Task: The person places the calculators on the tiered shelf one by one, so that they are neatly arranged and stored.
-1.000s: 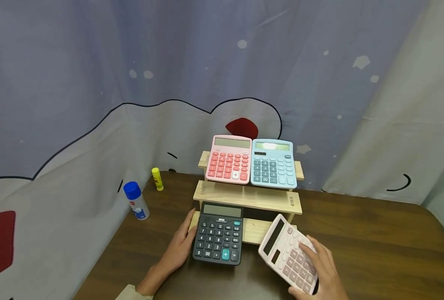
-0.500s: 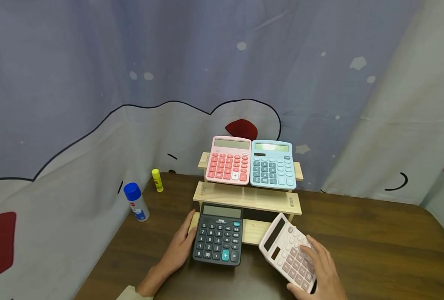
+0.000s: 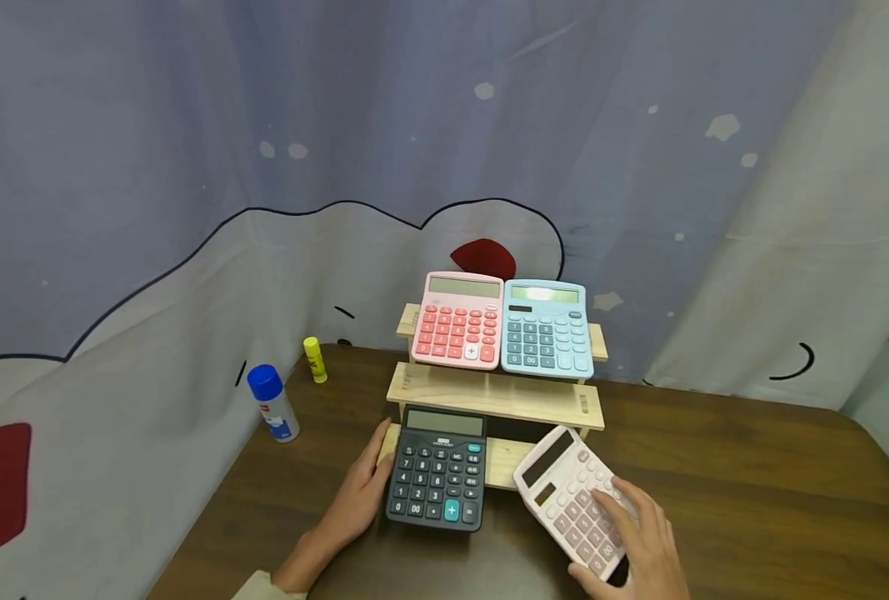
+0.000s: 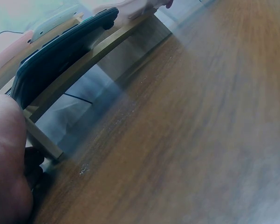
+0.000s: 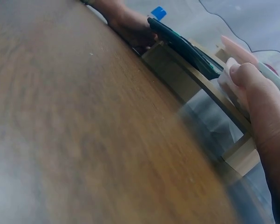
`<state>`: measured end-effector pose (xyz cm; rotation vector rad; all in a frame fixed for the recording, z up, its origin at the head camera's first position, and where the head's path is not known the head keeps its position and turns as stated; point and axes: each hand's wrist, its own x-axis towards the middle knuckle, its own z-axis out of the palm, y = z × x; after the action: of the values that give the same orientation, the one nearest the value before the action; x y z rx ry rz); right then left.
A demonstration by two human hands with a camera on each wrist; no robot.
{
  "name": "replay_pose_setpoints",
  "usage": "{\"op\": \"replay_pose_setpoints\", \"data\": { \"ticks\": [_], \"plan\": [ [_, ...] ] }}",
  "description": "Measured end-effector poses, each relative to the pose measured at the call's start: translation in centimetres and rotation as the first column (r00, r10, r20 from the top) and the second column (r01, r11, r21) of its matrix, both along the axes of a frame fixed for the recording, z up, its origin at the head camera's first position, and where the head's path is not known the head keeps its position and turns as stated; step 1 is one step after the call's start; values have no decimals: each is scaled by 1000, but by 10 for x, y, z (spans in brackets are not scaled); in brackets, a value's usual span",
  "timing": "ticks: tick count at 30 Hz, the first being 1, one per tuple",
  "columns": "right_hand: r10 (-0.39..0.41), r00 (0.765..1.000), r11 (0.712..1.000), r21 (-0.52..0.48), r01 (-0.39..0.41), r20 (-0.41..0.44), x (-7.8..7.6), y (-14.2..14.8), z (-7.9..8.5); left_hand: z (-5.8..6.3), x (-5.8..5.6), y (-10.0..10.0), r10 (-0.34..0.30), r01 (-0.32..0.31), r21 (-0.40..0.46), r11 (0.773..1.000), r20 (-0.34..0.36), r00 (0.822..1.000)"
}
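Observation:
A three-tier wooden stand [image 3: 498, 395] is on the table. My left hand [image 3: 356, 493] grips the left end of its lowest tier, beside a black calculator [image 3: 437, 468] that leans there. In the left wrist view the thumb [image 4: 7, 135] lies close to that calculator's edge. With my right hand [image 3: 642, 546] I hold a pale pink calculator [image 3: 575, 500] by its lower part, tilted with its screen end toward the upper left. Its top corner overlaps the right part of the lowest tier. In the right wrist view, the right thumb [image 5: 242, 74] lies along this calculator's edge.
A pink calculator [image 3: 459, 321] and a light blue calculator [image 3: 547, 329] lean side by side on the top tier. The middle tier is bare wood. A blue-capped bottle [image 3: 273, 402] and a yellow glue stick [image 3: 315, 360] stand on the table [image 3: 751, 483] at left. A patterned curtain [image 3: 384, 125] hangs behind.
My right hand has shifted slightly left with the pale pink calculator, bringing its top corner a little further over the lowest tier. The left hand has stayed in place.

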<state>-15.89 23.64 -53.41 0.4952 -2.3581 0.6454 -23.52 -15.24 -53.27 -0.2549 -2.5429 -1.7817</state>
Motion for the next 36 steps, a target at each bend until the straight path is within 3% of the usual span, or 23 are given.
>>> {"op": "replay_pose_setpoints", "data": {
  "ticks": [12,24,32,36],
  "plan": [
    [55,998,996,67,-54,-11,-1,3,0,1,-1,1,-2,2,6,1000,-14,1000],
    [57,998,998,22,-57,10,2,0,0,3,-1,1,-6,6,3,1000,-5,1000],
    [90,994,996,7,-90,-61,-2,-3,-2,1,1,0,-5,5,8,1000,1,1000],
    [61,997,998,8,-61,-40,-2,-9,-1,1,1,0,-5,5,10,1000,-4,1000]
  ]
}}
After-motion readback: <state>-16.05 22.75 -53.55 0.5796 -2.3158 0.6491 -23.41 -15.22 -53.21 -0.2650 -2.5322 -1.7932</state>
